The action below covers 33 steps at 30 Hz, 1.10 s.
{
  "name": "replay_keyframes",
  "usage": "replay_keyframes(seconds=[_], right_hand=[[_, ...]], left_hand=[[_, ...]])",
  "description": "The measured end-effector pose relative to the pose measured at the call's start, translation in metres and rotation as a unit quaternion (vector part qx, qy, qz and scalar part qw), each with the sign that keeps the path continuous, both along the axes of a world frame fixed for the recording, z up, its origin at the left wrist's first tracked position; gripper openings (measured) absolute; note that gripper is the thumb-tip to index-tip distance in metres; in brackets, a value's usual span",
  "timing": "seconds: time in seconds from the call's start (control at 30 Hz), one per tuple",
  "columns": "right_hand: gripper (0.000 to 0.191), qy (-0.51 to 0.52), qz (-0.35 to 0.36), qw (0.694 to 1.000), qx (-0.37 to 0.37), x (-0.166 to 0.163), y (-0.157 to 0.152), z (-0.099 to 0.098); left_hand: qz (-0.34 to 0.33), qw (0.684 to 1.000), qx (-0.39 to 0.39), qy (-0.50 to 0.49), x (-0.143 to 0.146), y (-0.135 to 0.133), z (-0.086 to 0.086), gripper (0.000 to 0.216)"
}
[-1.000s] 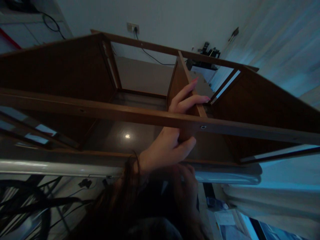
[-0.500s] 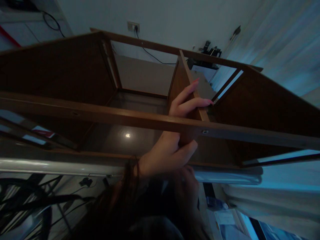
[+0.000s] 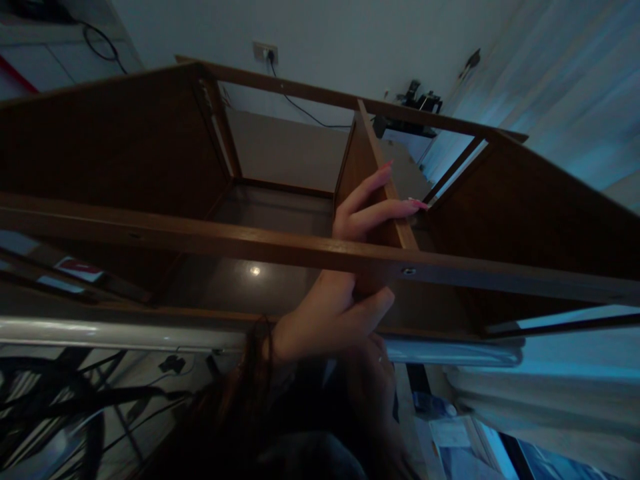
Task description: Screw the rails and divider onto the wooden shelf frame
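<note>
A dark brown wooden cabinet frame (image 3: 115, 143) lies on its back on a glossy table (image 3: 125, 333). Its front rail (image 3: 210, 241) crosses the view, with a metal screw fitting (image 3: 409, 271) at the joint. My left hand (image 3: 345, 293) reaches under the rail and grips the upright divider panel (image 3: 361, 150), fingers over its top edge and thumb pressed on the near side. My right hand (image 3: 376, 380) is low and dark by the table's front edge, below the left hand. Its fingers are too dim to make out.
A wall socket with a black cable (image 3: 265, 52) is on the far wall. Dark gear (image 3: 417, 100) sits behind the cabinet. Black cables and a stand (image 3: 60, 407) lie on the floor at lower left. Papers (image 3: 450, 433) are at lower right. A pale curtain (image 3: 575, 80) hangs at right.
The view has shifted slightly, so the front rail sits a little lower in the picture. My left hand keeps its grip on the divider, with the fingers shifted a little.
</note>
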State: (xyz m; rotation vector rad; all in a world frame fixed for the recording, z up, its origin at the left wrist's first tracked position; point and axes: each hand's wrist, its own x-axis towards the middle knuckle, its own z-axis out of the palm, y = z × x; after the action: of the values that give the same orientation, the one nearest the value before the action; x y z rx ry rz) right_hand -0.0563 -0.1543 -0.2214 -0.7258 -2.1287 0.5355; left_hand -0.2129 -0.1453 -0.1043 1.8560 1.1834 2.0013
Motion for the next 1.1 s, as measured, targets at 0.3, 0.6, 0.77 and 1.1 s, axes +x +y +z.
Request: replay_keyframes(seconds=[0.3, 0.6, 0.77, 1.1], right_hand=[[0.024, -0.006, -0.045, 0.986, -0.160, -0.0026, -0.0094, 0.0016], [0.026, 0.001, -0.031, 0.988, -0.152, 0.0020, -0.0075, 0.0022], [0.024, 0.008, -0.018, 0.987, -0.161, 0.0003, -0.0085, 0.0014], [0.022, 0.014, -0.017, 0.985, -0.172, -0.0013, -0.0058, 0.0019]], left_hand=[[-0.003, 1.000, -0.006, 0.006, -0.0006, -0.0004, -0.0002, 0.065], [-0.003, 1.000, 0.011, 0.018, -0.0008, 0.0014, -0.0008, 0.064], [0.007, 1.000, 0.007, 0.011, -0.0008, 0.0013, -0.0006, 0.062], [0.006, 1.000, 0.014, 0.019, -0.0009, 0.0012, -0.0019, 0.066]])
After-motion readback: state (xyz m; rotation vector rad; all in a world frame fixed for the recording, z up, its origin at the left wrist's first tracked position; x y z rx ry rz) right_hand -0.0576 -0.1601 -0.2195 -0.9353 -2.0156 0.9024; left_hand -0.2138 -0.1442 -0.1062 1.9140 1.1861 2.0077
